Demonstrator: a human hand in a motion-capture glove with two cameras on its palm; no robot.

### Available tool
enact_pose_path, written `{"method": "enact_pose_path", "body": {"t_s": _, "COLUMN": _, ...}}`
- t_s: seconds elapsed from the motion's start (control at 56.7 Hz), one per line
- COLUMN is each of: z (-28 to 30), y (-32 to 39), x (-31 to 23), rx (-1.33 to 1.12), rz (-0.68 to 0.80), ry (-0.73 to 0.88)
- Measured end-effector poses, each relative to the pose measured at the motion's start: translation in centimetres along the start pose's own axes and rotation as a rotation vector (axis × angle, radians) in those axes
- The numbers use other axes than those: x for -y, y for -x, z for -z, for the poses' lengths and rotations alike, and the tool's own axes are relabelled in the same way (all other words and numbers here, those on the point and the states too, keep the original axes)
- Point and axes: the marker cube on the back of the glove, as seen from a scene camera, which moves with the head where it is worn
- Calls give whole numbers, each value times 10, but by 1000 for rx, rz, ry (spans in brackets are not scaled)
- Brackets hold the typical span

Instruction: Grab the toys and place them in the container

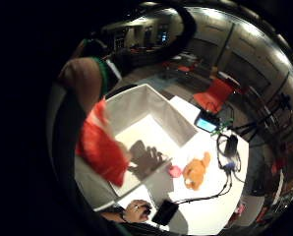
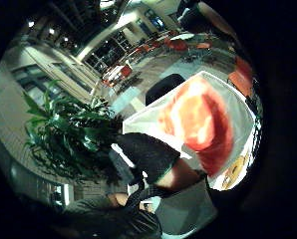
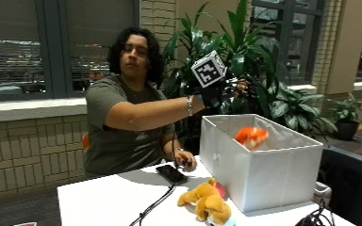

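A person sits behind a white desk (image 3: 105, 200) with the gloved right hand (image 3: 228, 92) raised above the far left part of a white box (image 3: 262, 162) that stands on the right of the desk. The fingers look spread and relaxed with nothing between them, though the leaves behind make this hard to judge. An orange and white toy (image 3: 251, 135) is in the air just inside the mouth of the box, below the hand and apart from it; in the palm views it shows as a large red-orange shape over the pale inside of the box. An orange plush toy (image 3: 205, 201) lies on the desk against the near left side of the box, with a small pink toy (image 1: 174, 171) beside it. The bare left hand (image 3: 185, 165) rests on the desk near a black phone (image 3: 171, 173), left of the box
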Motion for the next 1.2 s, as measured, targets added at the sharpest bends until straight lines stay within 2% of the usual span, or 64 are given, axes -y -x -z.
{"method": "enact_pose_path", "body": {"t_s": 0.176, "z": 20, "y": -62, "x": -46, "rx": -77, "rz": -84, "ry": -19}}
{"method": "enact_pose_path", "body": {"t_s": 0.264, "z": 17, "y": -115, "x": -76, "rx": -107, "rz": -190, "ry": 30}}
{"method": "enact_pose_path", "body": {"t_s": 0.405, "z": -24, "y": -198, "x": -134, "rx": -47, "rz": -443, "ry": 199}}
{"method": "enact_pose_path", "body": {"t_s": 0.494, "z": -63, "y": -237, "x": -162, "rx": -10, "rz": -552, "ry": 325}}
{"method": "enact_pose_path", "body": {"t_s": 0.599, "z": -122, "y": -238, "x": -195, "rx": 64, "rz": -655, "ry": 402}}
{"method": "enact_pose_path", "body": {"t_s": 0.74, "z": -177, "y": -237, "x": -197, "rx": 139, "rz": -785, "ry": 439}}
{"method": "enact_pose_path", "body": {"t_s": 0.846, "z": -193, "y": -235, "x": -194, "rx": 38, "rz": -812, "ry": 399}}
{"method": "enact_pose_path", "body": {"t_s": 1.04, "z": -177, "y": -237, "x": -206, "rx": -158, "rz": -821, "ry": 305}}
{"method": "enact_pose_path", "body": {"t_s": 1.146, "z": -138, "y": -240, "x": -225, "rx": -22, "rz": -904, "ry": 313}}
{"method": "enact_pose_path", "body": {"t_s": 1.199, "z": -114, "y": -242, "x": -222, "rx": 25, "rz": -995, "ry": 208}}
